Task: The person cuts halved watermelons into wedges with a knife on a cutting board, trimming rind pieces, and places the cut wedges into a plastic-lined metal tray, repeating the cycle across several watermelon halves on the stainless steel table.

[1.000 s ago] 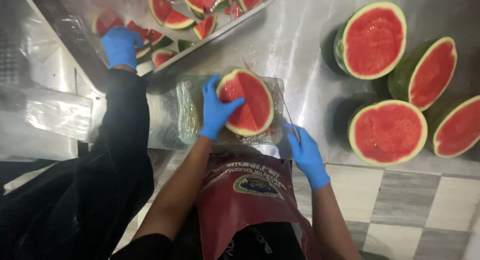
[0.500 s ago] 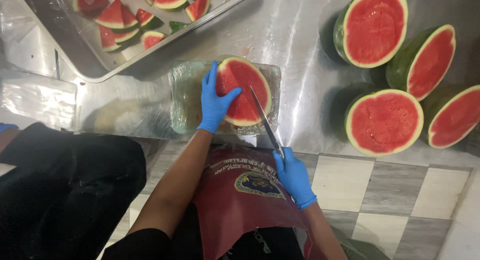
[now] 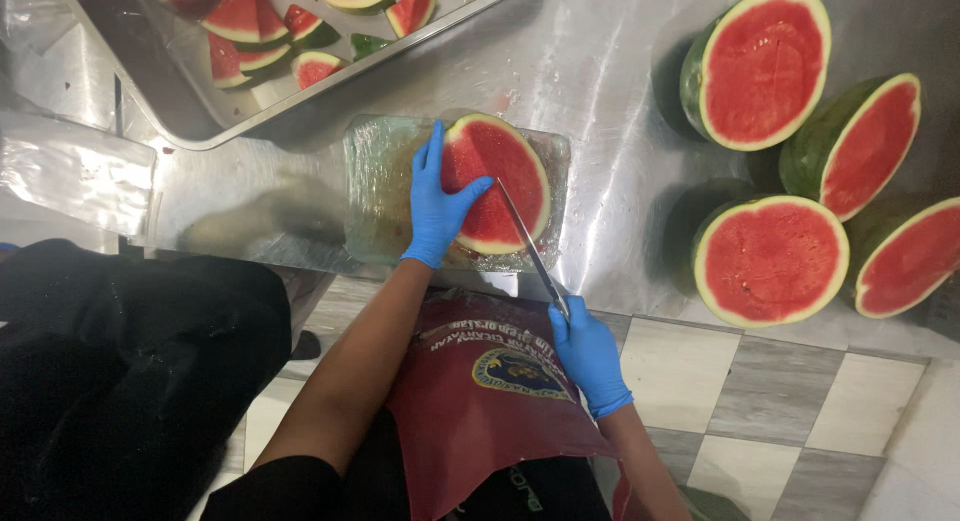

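I see the left hand [image 3: 437, 206], in a blue glove, laid flat on the cut face of a watermelon half [image 3: 497, 184], fingers [image 3: 432, 151] spread and pressing on the red flesh, thumb pointing right across it. The watermelon half lies face up on a clear cutting board [image 3: 375, 186], which rests on the stainless steel surface [image 3: 600, 91] near its front edge.

The right hand [image 3: 590, 356], also gloved in blue, is below the surface edge with its fingers clamped around the handle of a knife [image 3: 530, 249]. The blade runs up and left from the hand, its tip resting on the flesh of the watermelon half just beside the left thumb.

Four further watermelon halves [image 3: 768, 261] stand cut face up at the right, close together. A metal tray [image 3: 200, 131] at upper left holds watermelon wedges [image 3: 240, 16]. A dark red apron [image 3: 490, 401] hangs below the surface edge, over a checkered floor [image 3: 780, 401].
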